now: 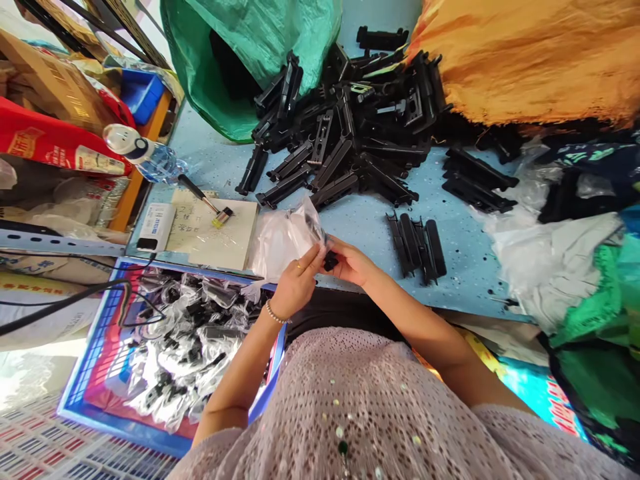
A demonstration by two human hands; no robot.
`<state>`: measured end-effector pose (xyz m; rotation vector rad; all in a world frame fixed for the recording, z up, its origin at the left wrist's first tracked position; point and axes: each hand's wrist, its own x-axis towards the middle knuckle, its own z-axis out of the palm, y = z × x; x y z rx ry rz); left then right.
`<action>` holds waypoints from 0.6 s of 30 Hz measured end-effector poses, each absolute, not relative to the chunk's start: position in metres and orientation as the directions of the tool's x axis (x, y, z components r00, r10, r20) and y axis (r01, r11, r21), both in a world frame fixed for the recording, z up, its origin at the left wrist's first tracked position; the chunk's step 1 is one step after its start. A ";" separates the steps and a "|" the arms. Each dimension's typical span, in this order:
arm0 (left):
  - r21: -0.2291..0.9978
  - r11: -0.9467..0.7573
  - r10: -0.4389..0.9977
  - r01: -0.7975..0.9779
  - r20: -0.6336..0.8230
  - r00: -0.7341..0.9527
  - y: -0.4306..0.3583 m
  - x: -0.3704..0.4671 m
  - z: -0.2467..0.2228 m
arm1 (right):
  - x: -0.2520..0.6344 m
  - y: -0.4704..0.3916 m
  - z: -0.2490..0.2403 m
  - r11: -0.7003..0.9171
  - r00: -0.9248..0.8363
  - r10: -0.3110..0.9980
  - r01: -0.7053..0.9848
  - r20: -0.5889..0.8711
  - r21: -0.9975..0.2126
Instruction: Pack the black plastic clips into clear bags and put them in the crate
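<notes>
My left hand pinches the mouth of a clear plastic bag at the near edge of the blue table. My right hand meets it and grips a small black plastic part that is partly inside the bag. A large heap of long black plastic parts lies beyond the hands. A short row of the same parts lies just right of my right hand.
A blue crate of bagged black parts stands at lower left. A brush rests on paper next to a white box and a water bottle. A green sack, an orange sack and crumpled bags ring the table.
</notes>
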<state>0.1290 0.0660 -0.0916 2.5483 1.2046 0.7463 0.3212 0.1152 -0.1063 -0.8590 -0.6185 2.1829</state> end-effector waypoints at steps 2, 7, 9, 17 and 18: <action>0.425 -0.641 0.767 0.639 0.343 0.542 0.063 0.135 -0.091 | 0.319 0.107 -0.104 -0.602 -0.452 0.791 -0.454 -0.412 -0.657; 0.503 -0.649 0.741 0.571 0.245 0.626 0.064 0.139 -0.078 | 0.314 0.070 -0.085 -0.270 -0.309 0.917 -0.017 -0.252 -0.963; 0.574 -0.589 0.793 0.569 0.275 0.544 0.056 0.133 -0.058 | 0.318 0.056 -0.073 -0.164 -0.438 0.888 -0.015 -0.141 -0.986; 0.567 -0.189 0.860 0.801 -0.298 0.414 -0.028 -0.047 -0.001 | 0.418 0.080 -0.038 0.173 -0.444 0.895 0.431 -0.041 -0.886; 0.521 -0.088 0.868 0.849 -0.377 0.322 -0.036 -0.083 -0.013 | 0.436 0.091 -0.039 0.243 -0.392 0.920 0.585 -0.008 -0.774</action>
